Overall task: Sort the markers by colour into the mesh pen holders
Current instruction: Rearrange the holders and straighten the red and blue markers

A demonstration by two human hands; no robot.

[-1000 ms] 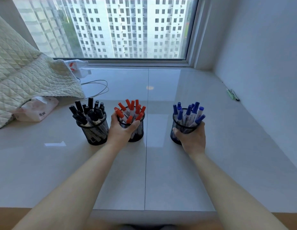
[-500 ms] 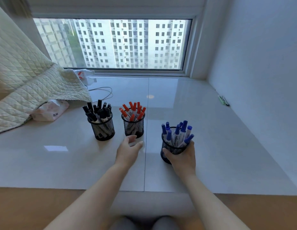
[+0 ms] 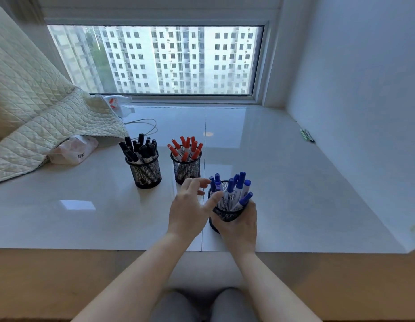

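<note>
Three black mesh pen holders stand on the white sill. The left holder (image 3: 145, 173) is full of black markers (image 3: 139, 148). The middle holder (image 3: 186, 169) has red markers (image 3: 186, 148). The nearest holder (image 3: 225, 216) has blue markers (image 3: 234, 190), and my right hand (image 3: 240, 225) grips it around its side. My left hand (image 3: 189, 208) hovers just left of that holder with fingers spread, the thumb reaching the holder's rim beside the blue markers.
A quilted cream blanket (image 3: 39, 112) covers the left of the sill, with a tissue pack (image 3: 74, 151) under its edge and a white cable (image 3: 144, 123) behind. Two pens (image 3: 306, 135) lie by the right wall. The window (image 3: 155, 59) is at the back.
My right hand has drawn the blue-marker holder nearer to the sill's front edge. My left hand left the red-marker holder and moved across to the blue one.
</note>
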